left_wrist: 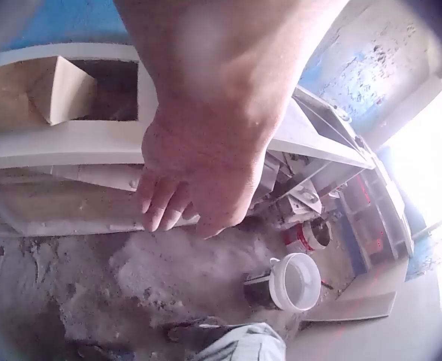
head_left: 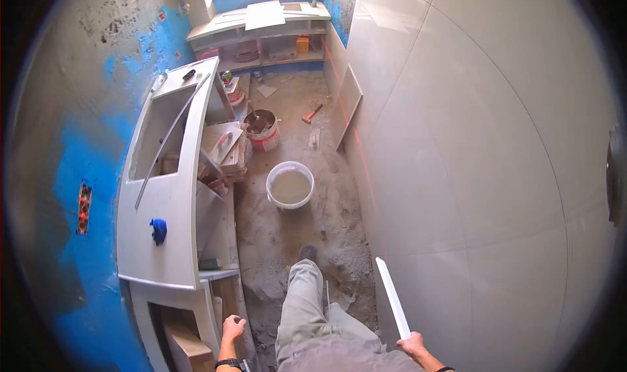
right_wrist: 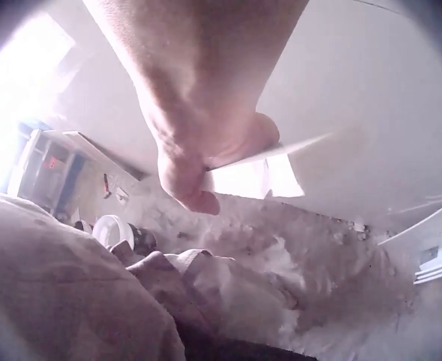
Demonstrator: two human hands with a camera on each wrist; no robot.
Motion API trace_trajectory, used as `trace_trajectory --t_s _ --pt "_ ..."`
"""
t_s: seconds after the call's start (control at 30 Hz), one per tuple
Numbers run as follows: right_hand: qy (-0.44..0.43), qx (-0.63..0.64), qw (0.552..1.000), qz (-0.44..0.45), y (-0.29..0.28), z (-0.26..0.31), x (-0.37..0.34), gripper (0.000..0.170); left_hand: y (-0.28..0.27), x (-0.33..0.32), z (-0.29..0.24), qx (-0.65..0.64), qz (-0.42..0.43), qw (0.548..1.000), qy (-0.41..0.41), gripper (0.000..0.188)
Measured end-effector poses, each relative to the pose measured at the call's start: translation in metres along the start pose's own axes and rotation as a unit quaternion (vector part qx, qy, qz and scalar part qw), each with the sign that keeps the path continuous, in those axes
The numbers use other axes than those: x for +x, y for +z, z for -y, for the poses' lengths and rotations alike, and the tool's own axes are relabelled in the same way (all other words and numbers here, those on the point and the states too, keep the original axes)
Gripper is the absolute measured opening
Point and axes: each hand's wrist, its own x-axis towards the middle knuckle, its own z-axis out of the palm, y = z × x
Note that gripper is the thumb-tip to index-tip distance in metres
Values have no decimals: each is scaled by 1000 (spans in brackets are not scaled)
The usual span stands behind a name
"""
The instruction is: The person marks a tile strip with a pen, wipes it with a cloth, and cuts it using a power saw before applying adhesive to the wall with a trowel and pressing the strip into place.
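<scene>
My right hand [head_left: 411, 343] grips the lower end of a long, narrow white strip [head_left: 392, 297] at the lower right. The strip leans up and forward beside the large glossy wall tiles [head_left: 496, 176]. In the right wrist view the thumb and fingers close round the white strip [right_wrist: 239, 177], and part of it is bright with glare. My left hand [head_left: 233, 328] hangs at the lower left beside the white built-in unit [head_left: 157, 261]. Its fingers are loosely curled, and nothing shows in them in the left wrist view, where the hand [left_wrist: 206, 165] is above the floor.
A white bucket of cloudy liquid [head_left: 290, 186] stands on the rough, dusty floor ahead. Beyond it are a bucket of mortar [head_left: 263, 131], a hammer [head_left: 312, 113] and a tile panel [head_left: 351, 104] leaning on the right wall. A blue glove [head_left: 158, 231] and a metal rod [head_left: 171, 137] lie on the unit.
</scene>
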Motion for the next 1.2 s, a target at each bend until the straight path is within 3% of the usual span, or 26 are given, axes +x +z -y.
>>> trace_trajectory --t_s 0.1,0.13,0.23,0.33,0.37,0.4,0.43,0.47,0.57,0.63,0.67,0.7,0.73,0.77,0.83,0.87,0.9,0.93,1.07,1.2 --pt "-59 -24 998 -5 -40 95 19 52 -10 65 -82 -38 45 998 -5 40" --pt "-67 -31 997 -18 -56 138 25 53 -6 111 -99 49 38 996 66 40" --pt "-91 -65 992 -50 -94 241 24 57 -20 172 -242 74 -11 982 172 44" --pt "-128 -88 986 -61 -127 337 31 62 -61 196 -430 -3 19 967 252 41" --pt "-176 -93 977 -75 -139 369 44 62 -60 213 -477 -24 21 955 295 42" --pt "-222 -99 966 -88 -148 397 58 63 -73 215 -536 -23 84 957 276 44" --pt "-268 -106 952 -101 -155 426 74 63 -63 231 -568 -92 69 938 326 44" --pt "-308 -112 938 -110 -162 461 93 65 -57 248 -605 -114 106 929 337 49" --pt "-411 -130 893 -128 -172 560 150 66 -12 312 -688 -295 206 891 276 52" --pt "-471 -129 861 -142 -175 635 205 64 3 348 -746 -440 242 844 189 52" --pt "-484 -146 853 -132 -175 676 232 66 10 371 -780 -520 187 828 91 47" --pt "-494 -163 845 -120 -175 712 261 67 16 402 -806 -587 139 795 70 51" --pt "-552 -165 797 -178 -167 741 293 77 24 446 -822 -619 125 770 93 50" --pt "-553 -167 801 -155 -161 754 312 81 29 482 -838 -649 109 746 108 49" --pt "-589 -160 776 -158 -174 840 377 88 33 555 -889 -716 35 693 78 52" --pt "-603 -165 765 -155 -185 869 392 91 19 574 -911 -708 20 705 33 53" --pt "-600 -126 785 -86 -197 891 400 88 6 583 -920 -698 1 716 -25 54" --pt "-596 -117 792 -66 -206 911 413 82 -1 598 -930 -723 19 690 15 55" --pt "-519 -195 827 93 -260 1013 434 64 -65 666 -994 -768 9 640 24 59" --pt "-533 -166 826 77 -270 1118 468 50 -110 760 -1058 -786 39 613 64 46"
